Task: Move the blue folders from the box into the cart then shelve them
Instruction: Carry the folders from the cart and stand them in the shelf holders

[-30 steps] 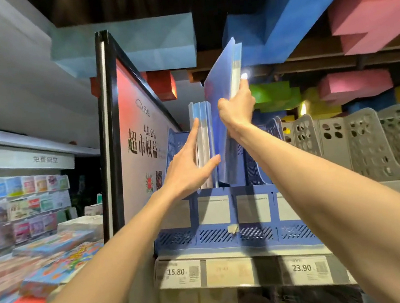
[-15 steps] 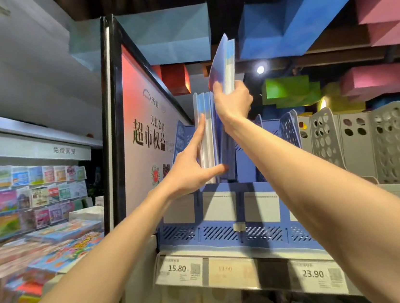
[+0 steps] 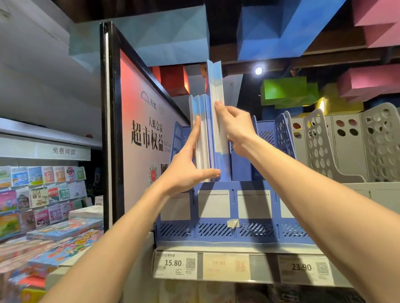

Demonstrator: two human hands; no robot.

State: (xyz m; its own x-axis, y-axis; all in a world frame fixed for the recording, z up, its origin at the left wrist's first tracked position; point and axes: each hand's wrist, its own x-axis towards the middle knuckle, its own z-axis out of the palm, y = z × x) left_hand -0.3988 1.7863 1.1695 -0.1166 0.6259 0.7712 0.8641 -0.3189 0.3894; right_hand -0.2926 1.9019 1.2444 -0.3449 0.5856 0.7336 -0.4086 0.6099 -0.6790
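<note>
On the top shelf, inside a blue perforated plastic file rack [image 3: 225,206], a thin blue plastic folder [image 3: 219,113] stands upright, its long axis vertical and its white-and-blue edge facing the person, its lower end down in the rack and its top well above the others. The right hand [image 3: 234,124] has its grip closed on this folder, thumb on the near edge about midway up and the fingers wrapped behind, so the folder runs above and below the hand. Just to its left a row of standing blue folders [image 3: 202,136], about three as far as the edges can be counted, sits in the same rack, also upright. The left hand [image 3: 186,170] lies flat and unclenched against them, fingers pointing up along their left side and thumb stretched across their lower front edge. Grey perforated file racks [image 3: 344,148] stand to the right. Three price tags [image 3: 176,265] hang on the shelf edge below.
</note>
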